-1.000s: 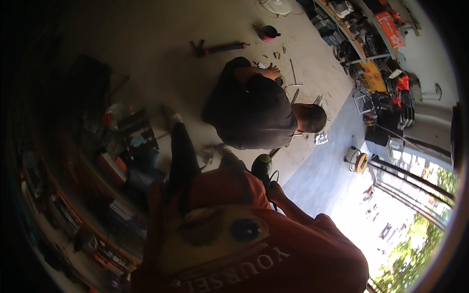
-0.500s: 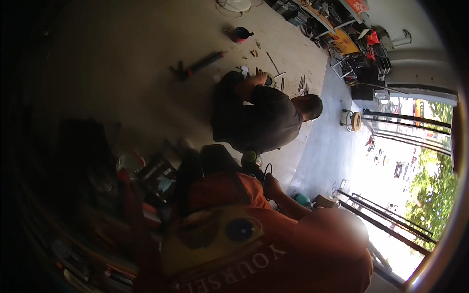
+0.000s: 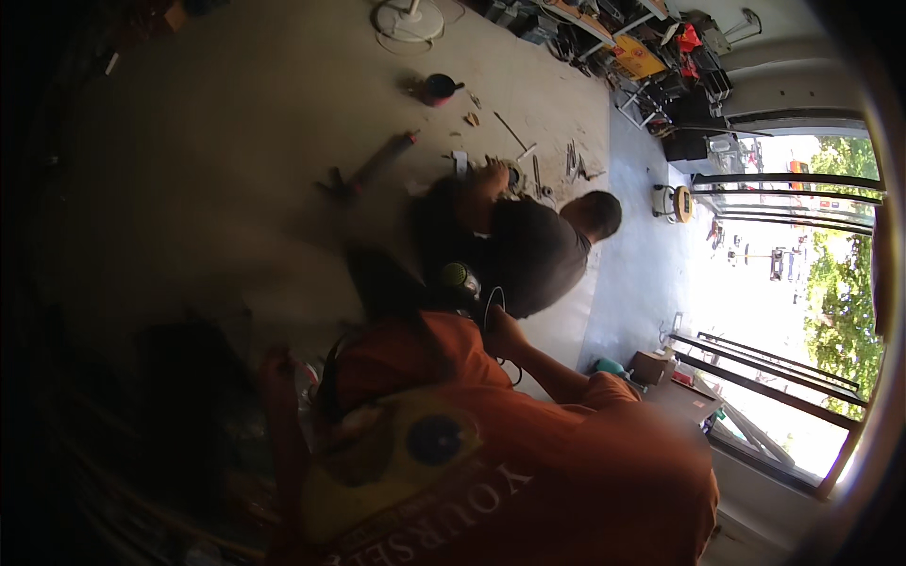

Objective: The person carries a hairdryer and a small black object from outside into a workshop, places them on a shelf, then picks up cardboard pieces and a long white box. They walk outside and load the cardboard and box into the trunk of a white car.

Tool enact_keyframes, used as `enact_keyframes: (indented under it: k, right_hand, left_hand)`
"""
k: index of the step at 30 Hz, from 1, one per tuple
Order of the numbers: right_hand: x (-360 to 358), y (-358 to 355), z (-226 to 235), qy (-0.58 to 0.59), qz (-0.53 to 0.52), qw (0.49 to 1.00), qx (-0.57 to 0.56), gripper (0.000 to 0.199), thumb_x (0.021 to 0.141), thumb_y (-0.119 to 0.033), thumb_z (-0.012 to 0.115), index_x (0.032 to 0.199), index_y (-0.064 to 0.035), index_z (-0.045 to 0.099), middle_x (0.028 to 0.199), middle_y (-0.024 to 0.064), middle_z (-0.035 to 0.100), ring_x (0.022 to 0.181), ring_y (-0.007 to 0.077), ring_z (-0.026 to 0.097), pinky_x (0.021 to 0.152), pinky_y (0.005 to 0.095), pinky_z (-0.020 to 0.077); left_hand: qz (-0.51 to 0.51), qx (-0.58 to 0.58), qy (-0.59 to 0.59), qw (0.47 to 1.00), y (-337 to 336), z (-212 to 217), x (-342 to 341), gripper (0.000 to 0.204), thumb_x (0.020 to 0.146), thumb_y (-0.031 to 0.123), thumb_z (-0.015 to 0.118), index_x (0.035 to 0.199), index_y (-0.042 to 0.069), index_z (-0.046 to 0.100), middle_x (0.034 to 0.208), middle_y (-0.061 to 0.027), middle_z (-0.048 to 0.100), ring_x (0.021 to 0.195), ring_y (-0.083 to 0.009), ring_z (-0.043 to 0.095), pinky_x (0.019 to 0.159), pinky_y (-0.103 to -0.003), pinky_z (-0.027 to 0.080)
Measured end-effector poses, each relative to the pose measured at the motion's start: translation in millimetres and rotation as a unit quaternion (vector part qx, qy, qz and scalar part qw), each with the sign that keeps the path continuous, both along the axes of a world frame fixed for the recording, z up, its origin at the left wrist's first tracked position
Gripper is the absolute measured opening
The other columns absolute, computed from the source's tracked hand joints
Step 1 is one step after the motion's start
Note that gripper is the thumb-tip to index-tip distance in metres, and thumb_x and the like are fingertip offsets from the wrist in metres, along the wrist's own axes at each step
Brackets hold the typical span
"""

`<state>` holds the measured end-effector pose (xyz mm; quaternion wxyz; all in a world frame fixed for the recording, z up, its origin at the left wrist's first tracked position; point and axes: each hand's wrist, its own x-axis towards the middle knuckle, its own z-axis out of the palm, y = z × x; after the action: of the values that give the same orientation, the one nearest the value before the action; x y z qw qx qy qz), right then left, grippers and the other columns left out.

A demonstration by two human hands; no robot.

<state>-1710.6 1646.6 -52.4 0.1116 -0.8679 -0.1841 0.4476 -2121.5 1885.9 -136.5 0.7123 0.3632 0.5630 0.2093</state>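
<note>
Your T-shirt (image 3: 566,462): matt orange cloth. The handheld tool (image 3: 459,275) you've got looks like hard dark plastic, slight gloss, green end textured. Co-worker's shirt (image 3: 543,255): matt dark cloth. Pale floor (image 3: 557,104): matt, scuffed; blue floor strip (image 3: 623,212) smoother, faint sheen. T-shaped rod (image 3: 511,132): metal, dull. Carton (image 3: 651,366) near your right: plain cardboard, matt.

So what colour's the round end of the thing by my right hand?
The round end looks yellowish green, best in the head view.
</note>
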Motion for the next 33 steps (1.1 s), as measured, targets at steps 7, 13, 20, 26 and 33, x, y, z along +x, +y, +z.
enact_keyframes:
  k: [7,13,20,26,33]
  right_hand:
    - [39.6,167.5,24.7,0.015,0.102,0.994,0.046,0.045,0.076,-0.029,0.065,0.105,0.0,0.046,0.09,0.0248,0.061,0.09,0.0388,0.061,0.074,0.042,0.049]
    - [52.8,298.6,13.4,0.006,0.081,0.972,0.222,0.043,0.072,-0.023,0.063,0.105,0.0001,0.048,0.094,0.0239,0.061,0.09,0.0386,0.06,0.078,0.0428,0.0482]
    - [3.4,454.0,-23.5,0.071,-0.032,0.971,0.224,0.036,0.065,-0.01,0.065,0.096,-0.0012,0.049,0.074,0.0115,0.059,0.062,0.0215,0.061,0.051,0.0331,0.0484]
    - [-77.2,579.9,-36.8,0.242,-0.055,0.935,0.254,0.026,0.067,-0.001,0.066,0.087,-0.0009,0.048,0.064,0.0081,0.055,0.048,0.017,0.056,0.04,0.0273,0.044]
    - [-197.2,748.2,25.6,0.321,0.012,0.901,0.291,0.023,0.071,-0.001,0.062,0.08,-0.0051,0.041,0.057,0.0022,0.043,0.049,0.0144,0.052,0.041,0.0287,0.0413]
  left_hand:
    - [0.051,-0.003,-0.003,0.999,106.9,61.1,31.2,0.02,0.086,0.008,0.048,0.102,-0.001,0.055,0.099,-0.0105,0.057,0.088,-0.0186,0.053,0.077,-0.03,0.046]
    - [0.299,-0.147,-0.183,0.925,149.7,51.7,20.5,0.035,0.093,0.03,0.048,0.1,-0.004,0.056,0.092,-0.014,0.061,0.083,-0.0203,0.06,0.074,-0.034,0.052]
    - [-0.028,0.169,0.197,0.965,260.1,129.5,8.8,0.036,0.091,0.027,0.056,0.109,-0.003,0.056,0.104,-0.0127,0.061,0.098,-0.0205,0.059,0.085,-0.034,0.047]
    - [-0.037,0.24,0.231,0.942,372.9,114.9,-75.6,0.034,0.09,0.028,0.055,0.103,-0.004,0.06,0.102,-0.0131,0.061,0.093,-0.0197,0.06,0.082,-0.031,0.048]
    - [0.153,0.24,0.138,0.949,501.8,119.5,-152.6,0.019,0.087,0.012,0.054,0.098,-0.001,0.062,0.096,-0.0117,0.062,0.087,-0.021,0.06,0.078,-0.03,0.048]
